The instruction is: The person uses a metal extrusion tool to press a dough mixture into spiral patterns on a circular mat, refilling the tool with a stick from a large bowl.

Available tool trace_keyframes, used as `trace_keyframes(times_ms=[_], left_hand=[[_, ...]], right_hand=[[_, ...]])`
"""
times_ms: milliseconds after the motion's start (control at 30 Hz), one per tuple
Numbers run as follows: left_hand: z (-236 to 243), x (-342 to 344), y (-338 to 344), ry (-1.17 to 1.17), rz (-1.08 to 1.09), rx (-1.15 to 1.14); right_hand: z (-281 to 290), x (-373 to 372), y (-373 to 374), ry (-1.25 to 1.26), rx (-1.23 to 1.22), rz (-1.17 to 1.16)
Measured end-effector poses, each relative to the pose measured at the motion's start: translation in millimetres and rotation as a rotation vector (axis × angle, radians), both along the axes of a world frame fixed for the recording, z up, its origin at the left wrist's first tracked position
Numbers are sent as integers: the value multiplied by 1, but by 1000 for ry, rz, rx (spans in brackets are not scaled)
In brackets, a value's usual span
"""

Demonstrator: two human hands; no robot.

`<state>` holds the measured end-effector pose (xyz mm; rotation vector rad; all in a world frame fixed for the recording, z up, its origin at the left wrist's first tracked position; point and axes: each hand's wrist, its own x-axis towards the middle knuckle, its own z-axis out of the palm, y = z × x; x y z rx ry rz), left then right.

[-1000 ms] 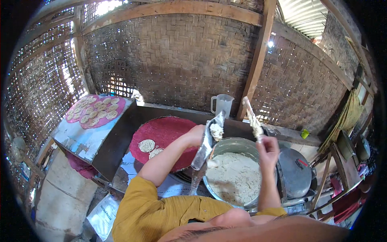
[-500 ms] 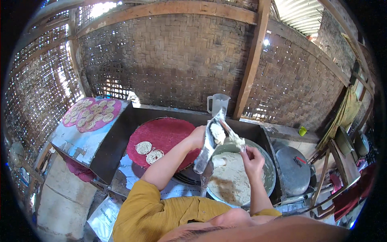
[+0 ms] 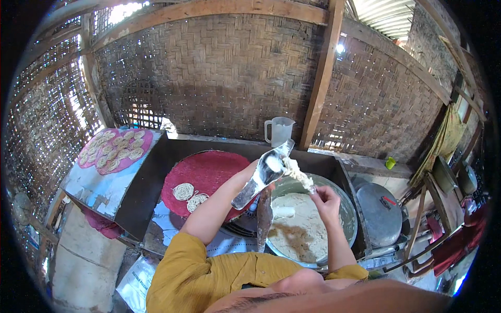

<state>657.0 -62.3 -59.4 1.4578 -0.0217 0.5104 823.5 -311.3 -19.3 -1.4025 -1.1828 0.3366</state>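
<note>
Over a big metal bowl of pale dough [image 3: 305, 237], my left hand [image 3: 250, 172], partly hidden, grips a tilted metal tool [image 3: 250, 190] with white dough smeared on it. My right hand [image 3: 326, 201] pinches a dough-coated stick [image 3: 305, 180] whose far end is against the tool. A pale cylinder [image 3: 282, 211] and a mottled upright part [image 3: 263, 221] sit below the tool at the bowl's left. Left of the bowl, a round red mat [image 3: 201, 172] carries pale noodle nests [image 3: 183, 191].
A board [image 3: 83, 185] at left holds pink sheets with several nests. A translucent jug [image 3: 282, 133] stands behind the trough. Right are a lidded pot [image 3: 378, 216], a small green cup [image 3: 390, 163] and hanging cloth [image 3: 443, 135]. A white sack [image 3: 135, 284] lies lower left. Woven walls surround all this.
My right hand has moved left and down, bringing the raised stick over onto the metal tool. The tool has tilted further over, and my left arm has shifted slightly left.
</note>
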Motion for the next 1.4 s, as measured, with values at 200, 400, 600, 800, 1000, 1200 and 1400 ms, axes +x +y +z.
trace_keyframes(times_ms=[200,400,600,800,1000,1200,1400], left_hand=[[81,-65,-66,161,458,86],[69,-94,-63,-451,249,-239],[95,-58,-101,-774,-22,-254],[90,-115,-109,-424,370,419],[53,-145,-136,49,617,472],[58,-138,-148,302,866,659],[72,-141,-160,470,929,801]], right_hand=[[-4,34,-36,-176,-106,57],[5,16,-43,-161,-321,156],[7,-101,-25,1427,-229,1322],[6,-77,-5,1245,-272,1582],[46,-91,6,819,-30,896],[22,-94,22,11,370,658],[24,-77,16,-666,466,511]])
